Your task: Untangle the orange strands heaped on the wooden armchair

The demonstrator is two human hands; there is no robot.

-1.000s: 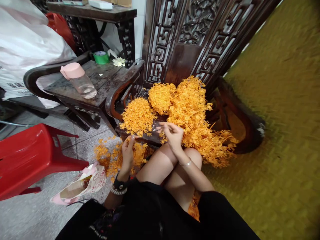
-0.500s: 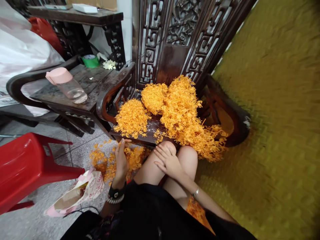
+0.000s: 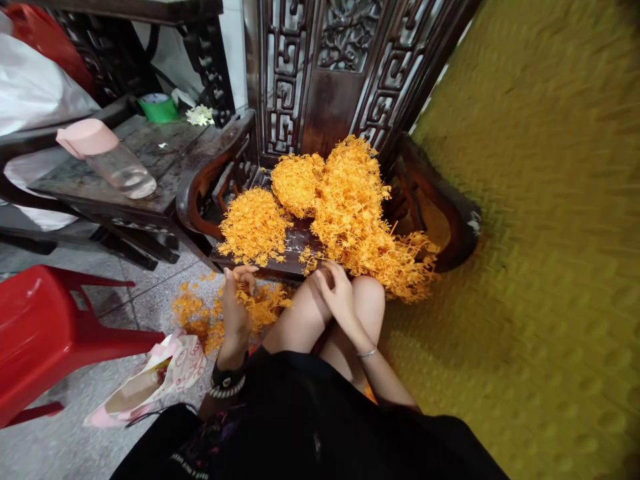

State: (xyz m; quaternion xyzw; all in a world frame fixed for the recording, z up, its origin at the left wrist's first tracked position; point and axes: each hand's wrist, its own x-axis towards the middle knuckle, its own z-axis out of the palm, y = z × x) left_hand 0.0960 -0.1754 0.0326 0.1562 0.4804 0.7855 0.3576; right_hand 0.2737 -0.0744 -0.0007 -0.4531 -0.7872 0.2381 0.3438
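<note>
My left hand (image 3: 237, 307) hovers above the floor just left of my knees, thumb raised and fingers loosely curved with a gap between them. Nothing shows in it. My right hand (image 3: 341, 293) is over my knee at the seat's front edge, fingers bent and thumb apart, with no held thing visible. Close by its fingertips lies a small cluster of orange flower-like sprigs (image 3: 311, 259). On the dark wooden chair (image 3: 300, 238) are two rounded heaps, a left heap (image 3: 255, 227) and a back heap (image 3: 297, 183), plus a large tangled pile of sprigs (image 3: 353, 207).
Loose orange pieces (image 3: 193, 313) litter the floor below. A red stool (image 3: 45, 340) and an open bag (image 3: 150, 383) stand at left. The side table (image 3: 160, 173) bears a pink-lidded bottle (image 3: 113, 160) and green tape (image 3: 159, 109). A textured yellow surface (image 3: 540, 233) fills the right.
My right hand drew back from the seat to my knee, then moved forward to the seat edge with fingers bent. My left hand's fingers opened and curved. The view shifted rightward.
</note>
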